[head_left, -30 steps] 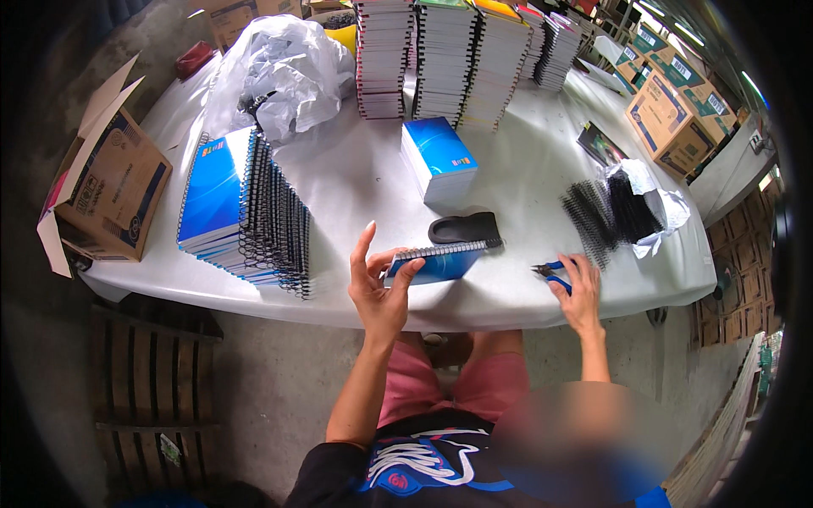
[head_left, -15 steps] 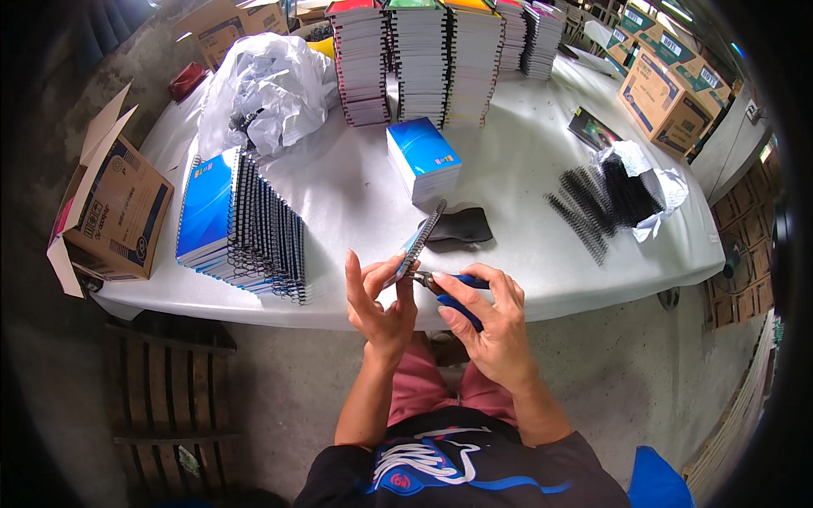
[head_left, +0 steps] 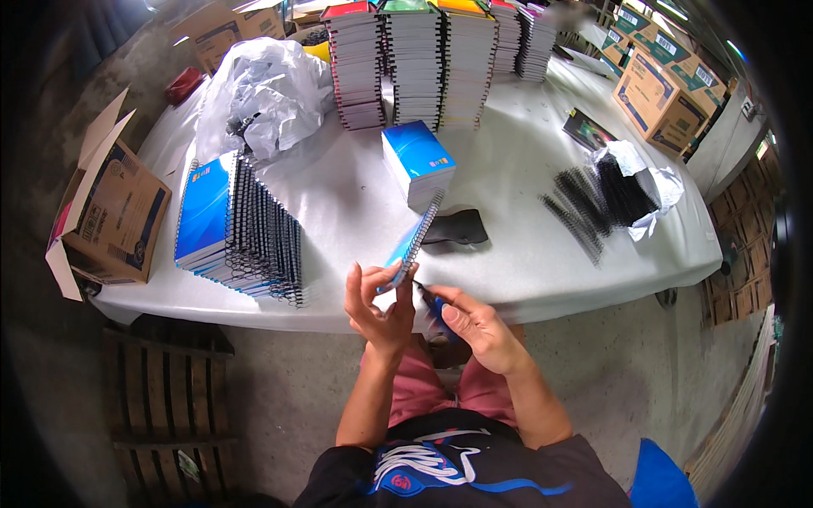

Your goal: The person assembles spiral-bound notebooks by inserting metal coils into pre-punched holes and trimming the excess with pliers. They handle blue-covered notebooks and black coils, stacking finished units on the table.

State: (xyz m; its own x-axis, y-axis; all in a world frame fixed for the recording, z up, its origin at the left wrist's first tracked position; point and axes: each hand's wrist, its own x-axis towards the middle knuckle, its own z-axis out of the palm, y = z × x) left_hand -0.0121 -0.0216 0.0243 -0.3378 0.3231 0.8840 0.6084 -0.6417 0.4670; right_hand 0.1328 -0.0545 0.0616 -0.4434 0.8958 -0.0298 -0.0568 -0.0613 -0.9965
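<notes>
My left hand (head_left: 378,309) grips a thin blue notebook (head_left: 405,245) by its lower end, tilted up over the table's front edge. A dark spiral coil (head_left: 421,233) runs along the notebook's right side. My right hand (head_left: 484,332) is closed around blue-handled pliers (head_left: 441,317). The dark jaws point toward the coil's lower end, beside my left fingers; whether they touch the wire I cannot tell. Just beyond the notebook lie a dark flat pouch-like thing (head_left: 457,227) and a stack of blue-covered notebooks without visible coils (head_left: 419,161).
A stack of coiled blue notebooks (head_left: 207,212) stands at left, beside an open carton (head_left: 118,212). Loose black coils (head_left: 584,203) lie at right by white paper (head_left: 669,190). Tall notebook stacks (head_left: 415,72) and a white plastic bag (head_left: 267,93) occupy the far side.
The pliers' handles have swung downward and look closer together, with my right hand slightly lower and further left. The notebook has turned, showing more blue cover.
</notes>
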